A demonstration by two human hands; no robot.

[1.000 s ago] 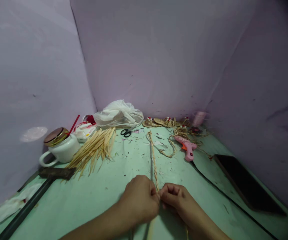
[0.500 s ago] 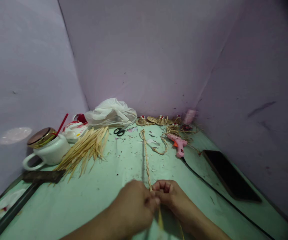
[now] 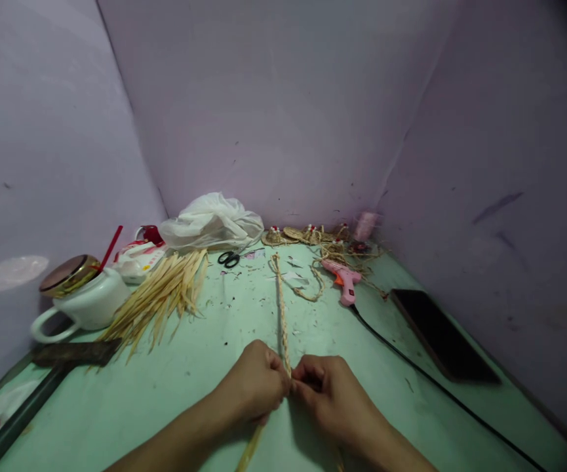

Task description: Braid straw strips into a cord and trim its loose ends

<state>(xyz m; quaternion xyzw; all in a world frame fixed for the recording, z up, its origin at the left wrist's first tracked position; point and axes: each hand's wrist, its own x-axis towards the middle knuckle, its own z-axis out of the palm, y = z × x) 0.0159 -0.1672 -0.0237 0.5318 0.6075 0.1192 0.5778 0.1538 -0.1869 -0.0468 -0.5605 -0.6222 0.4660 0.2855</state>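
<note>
A pale straw braid [image 3: 283, 321] runs away from me along the middle of the green table, its far end looping back toward the right. At its near end my left hand [image 3: 261, 383] and my right hand [image 3: 325, 396] meet, both closed on the braid with fingertips pinched. Loose straw strands [image 3: 250, 451] hang from beneath the left hand toward me. The fingers hide the exact spot where the strands cross. Left of the hands lies a bundle of dry straw strips [image 3: 165, 295].
A pink glue gun [image 3: 345, 280] with a black cord sits right of the braid, near a dark phone [image 3: 445, 334]. Scissors [image 3: 229, 259], a white plastic bag [image 3: 214, 223] and woven pieces [image 3: 307, 234] lie at the back. A white mug [image 3: 94, 305] and a hammer [image 3: 77, 352] are left.
The left hand has turned and shifted slightly left, and the loose strand below now slants left. Both hands stay at the braid's near end. The whole view has shifted a little.
</note>
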